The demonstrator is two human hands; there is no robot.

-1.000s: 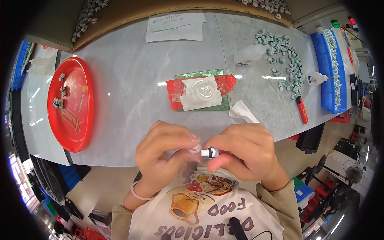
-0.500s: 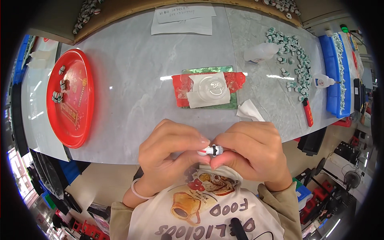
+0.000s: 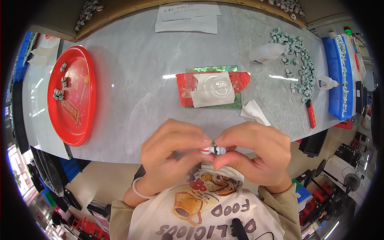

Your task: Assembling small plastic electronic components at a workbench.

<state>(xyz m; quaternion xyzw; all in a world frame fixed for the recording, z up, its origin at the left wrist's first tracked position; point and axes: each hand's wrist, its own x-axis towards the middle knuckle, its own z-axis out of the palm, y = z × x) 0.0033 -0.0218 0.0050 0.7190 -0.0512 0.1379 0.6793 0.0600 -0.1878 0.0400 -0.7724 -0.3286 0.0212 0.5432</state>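
Observation:
Between my two hands, at the table's near edge, is a small white figurine (image 3: 214, 151) with a red stripe at its left end and a black band near its right. My left hand (image 3: 170, 146) pinches the striped end between thumb and fingertips. From the other side, my right hand (image 3: 258, 148) grips the end by the black band. The fingers cover part of the figurine. Just beyond my hands, a clear round dish (image 3: 218, 91) sits on white tissue over red wrapping (image 3: 186, 86) and a green board (image 3: 232, 105).
To the left lies a red oval tray (image 3: 82, 128) holding several small figures. Several green-and-white small pieces (image 3: 304, 66) spread at the right, near a white squeeze bottle (image 3: 266, 53), another bottle (image 3: 326, 83), a red-handled tool (image 3: 311, 114) and a blue bin (image 3: 335, 80). Crumpled tissue (image 3: 254, 112) lies closer.
Both hands still grip the figurine in nearly the same pose. The table and its things sit slightly further right in the view.

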